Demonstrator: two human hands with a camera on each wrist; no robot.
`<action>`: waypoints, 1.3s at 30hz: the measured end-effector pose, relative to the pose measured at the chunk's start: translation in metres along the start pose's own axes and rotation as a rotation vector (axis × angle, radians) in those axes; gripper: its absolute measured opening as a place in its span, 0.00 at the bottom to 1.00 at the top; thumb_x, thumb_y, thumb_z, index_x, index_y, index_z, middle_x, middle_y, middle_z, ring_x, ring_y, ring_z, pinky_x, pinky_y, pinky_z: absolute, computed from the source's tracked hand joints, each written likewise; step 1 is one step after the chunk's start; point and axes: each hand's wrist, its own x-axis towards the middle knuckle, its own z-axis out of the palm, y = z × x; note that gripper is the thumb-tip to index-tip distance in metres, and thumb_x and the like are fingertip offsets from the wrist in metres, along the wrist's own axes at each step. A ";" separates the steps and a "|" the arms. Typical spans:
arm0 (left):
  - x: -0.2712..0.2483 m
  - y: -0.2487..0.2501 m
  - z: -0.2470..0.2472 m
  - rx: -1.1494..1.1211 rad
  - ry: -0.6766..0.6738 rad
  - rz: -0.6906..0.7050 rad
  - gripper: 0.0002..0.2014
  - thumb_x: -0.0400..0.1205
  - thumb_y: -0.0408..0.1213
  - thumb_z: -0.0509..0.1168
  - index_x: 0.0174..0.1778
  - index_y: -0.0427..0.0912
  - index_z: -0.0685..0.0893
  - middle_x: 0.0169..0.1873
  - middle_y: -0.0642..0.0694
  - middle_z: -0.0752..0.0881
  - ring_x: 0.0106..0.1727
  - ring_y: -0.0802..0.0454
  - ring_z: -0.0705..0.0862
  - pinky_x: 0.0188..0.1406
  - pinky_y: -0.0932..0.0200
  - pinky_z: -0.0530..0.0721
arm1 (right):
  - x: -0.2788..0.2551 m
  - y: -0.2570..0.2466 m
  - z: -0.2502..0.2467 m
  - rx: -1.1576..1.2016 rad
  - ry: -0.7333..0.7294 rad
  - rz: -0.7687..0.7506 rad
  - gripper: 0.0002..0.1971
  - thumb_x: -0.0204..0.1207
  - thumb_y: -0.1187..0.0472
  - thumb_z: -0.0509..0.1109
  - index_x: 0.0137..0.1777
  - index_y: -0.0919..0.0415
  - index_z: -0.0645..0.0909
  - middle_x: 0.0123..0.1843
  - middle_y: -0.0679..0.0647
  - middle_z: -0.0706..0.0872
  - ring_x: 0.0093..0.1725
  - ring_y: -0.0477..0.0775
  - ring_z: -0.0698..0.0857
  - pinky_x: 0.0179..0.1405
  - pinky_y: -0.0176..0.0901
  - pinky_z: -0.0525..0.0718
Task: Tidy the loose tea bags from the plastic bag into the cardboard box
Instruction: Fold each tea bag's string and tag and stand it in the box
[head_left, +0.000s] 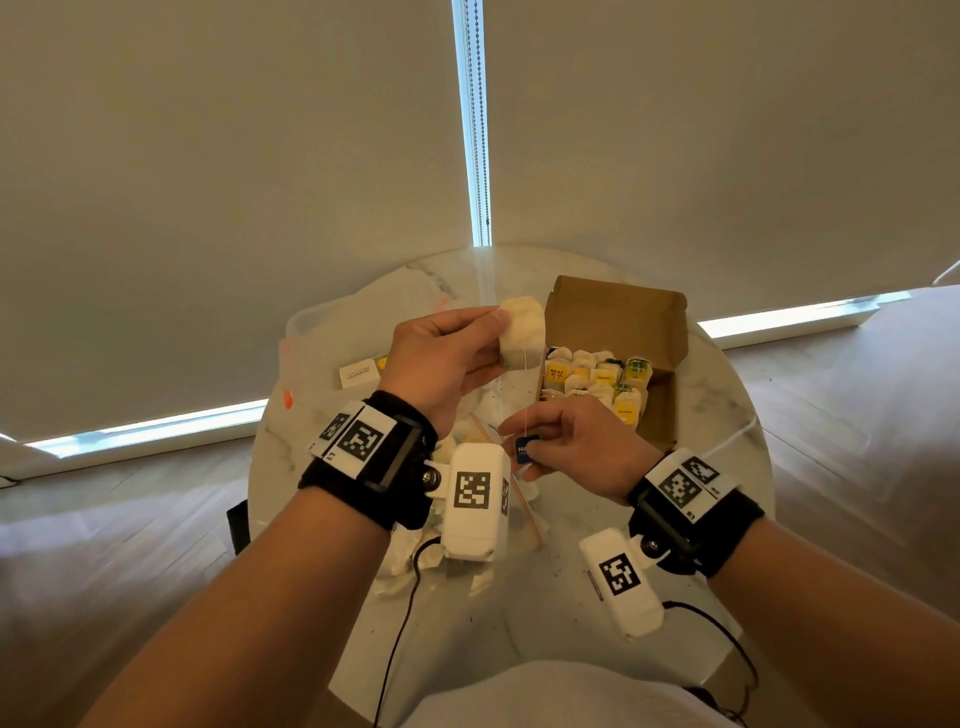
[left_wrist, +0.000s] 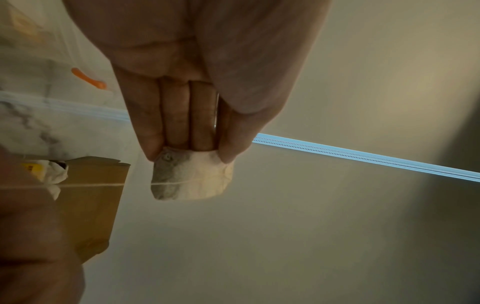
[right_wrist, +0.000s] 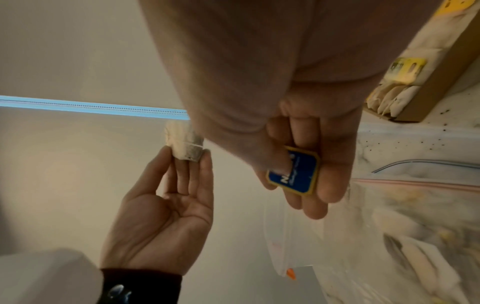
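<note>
My left hand (head_left: 457, 348) holds a pale tea bag (head_left: 522, 332) up above the table, pinched at one end between thumb and fingers (left_wrist: 192, 164). A thin string (head_left: 525, 395) runs taut from the tea bag down to a blue square tag (head_left: 524, 449), which my right hand (head_left: 566, 447) pinches between thumb and fingers (right_wrist: 294, 174). The open cardboard box (head_left: 618, 317) sits just right of the tea bag, with several tea bags with yellow tags (head_left: 597, 379) standing in rows inside. The clear plastic bag (head_left: 488, 499) with loose tea bags lies under my hands.
A round marble table (head_left: 717, 415) carries everything. A small white packet (head_left: 358, 373) lies at its left, near the plastic bag's orange slider (head_left: 287, 399). Tea crumbs speckle the table near the box. Window blinds and a bead chain (head_left: 480, 130) stand behind.
</note>
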 end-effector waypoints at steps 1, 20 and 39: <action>0.000 0.001 0.000 -0.007 -0.004 -0.004 0.04 0.81 0.32 0.71 0.49 0.39 0.89 0.40 0.43 0.93 0.43 0.47 0.92 0.44 0.58 0.90 | 0.000 0.001 0.001 -0.008 0.009 0.003 0.16 0.80 0.82 0.60 0.61 0.70 0.82 0.47 0.62 0.91 0.42 0.51 0.92 0.44 0.44 0.91; -0.006 -0.013 -0.008 0.013 -0.072 -0.124 0.04 0.81 0.32 0.72 0.49 0.39 0.90 0.40 0.43 0.92 0.41 0.48 0.91 0.39 0.56 0.89 | 0.023 -0.024 -0.021 0.304 0.384 0.020 0.08 0.82 0.66 0.69 0.54 0.69 0.87 0.47 0.63 0.92 0.45 0.58 0.93 0.41 0.44 0.91; -0.006 -0.028 -0.005 0.049 -0.070 -0.171 0.04 0.82 0.32 0.70 0.50 0.37 0.89 0.39 0.40 0.92 0.38 0.48 0.91 0.33 0.58 0.88 | 0.032 -0.059 -0.031 -0.005 0.467 -0.202 0.04 0.76 0.64 0.75 0.45 0.53 0.88 0.42 0.51 0.91 0.38 0.44 0.89 0.39 0.35 0.85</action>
